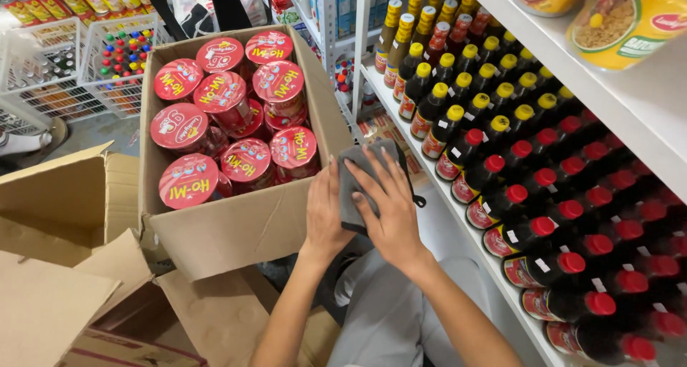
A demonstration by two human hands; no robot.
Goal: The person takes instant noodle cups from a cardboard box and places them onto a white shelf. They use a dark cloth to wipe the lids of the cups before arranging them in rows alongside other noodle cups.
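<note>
Head view looks down on a shop aisle, and both of the person's bare hands meet on a grey cloth [358, 174] right at the near corner of an open cardboard box [236, 231]. The left hand [325, 213] lies against the cloth's left side, fingers together and pointing up, palm pressed to the fabric where it touches the box wall. The right hand [390, 209] is spread flat over the front of the cloth, fingers fanned apart and pressing down on it, so the cloth is sandwiched between the two hands rather than pinched in a fist. A dark loop or strap hangs off the cloth's right edge.

The box stands tilted toward the person, flaps open, packed with round cups with red foil lids [229, 116], lying close together in rows. Flattened and empty cardboard [64, 267] spreads over the floor to the left and beneath the box. Behind the box, white wire baskets [86, 59] hold small bottles with coloured tops.

To the right runs a white shelf [458, 216] crowded with dark sauce bottles: those farther away wear yellow caps [458, 113], the nearer ones red caps [565, 209], all upright and tightly ranked. On the shelf board above them sit yellow tubs [630, 23]. The person's grey trousers [401, 310] show below the forearms.
</note>
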